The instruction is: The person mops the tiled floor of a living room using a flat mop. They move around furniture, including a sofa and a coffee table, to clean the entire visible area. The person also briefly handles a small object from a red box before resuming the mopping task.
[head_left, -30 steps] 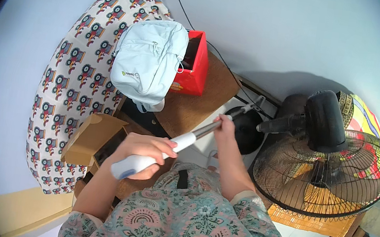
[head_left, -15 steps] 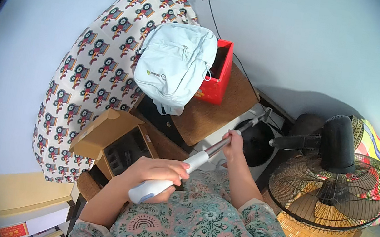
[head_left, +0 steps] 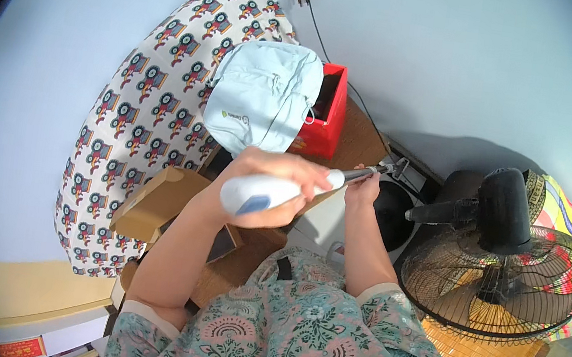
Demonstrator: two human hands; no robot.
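My left hand [head_left: 269, 165] is closed round the white, blue-marked end of a long metal pole [head_left: 355, 176], which looks like a mop or broom handle. Further along the shaft, my right hand [head_left: 364, 189] grips the metal part. The pole slants away to the upper right, towards the floor corner by the wall. At its far end shows a grey bracket-like piece [head_left: 400, 166], whose kind I cannot make out. Just below that piece, beside my right forearm, lies a round black object [head_left: 390, 217] on the pale floor.
A black fan [head_left: 497, 278] stands at the right. Ahead, a brown wooden surface [head_left: 360, 134] bears a red box [head_left: 325, 129] and a pale blue backpack [head_left: 261, 96]. A tractor-print cover [head_left: 133, 129] and an open cardboard box [head_left: 160, 202] are at the left. A black cable [head_left: 317, 27] runs down the wall.
My left hand has risen and moved forward with the white grip, now in front of the backpack's lower edge. My right hand has shifted slightly up and right along with the shaft.
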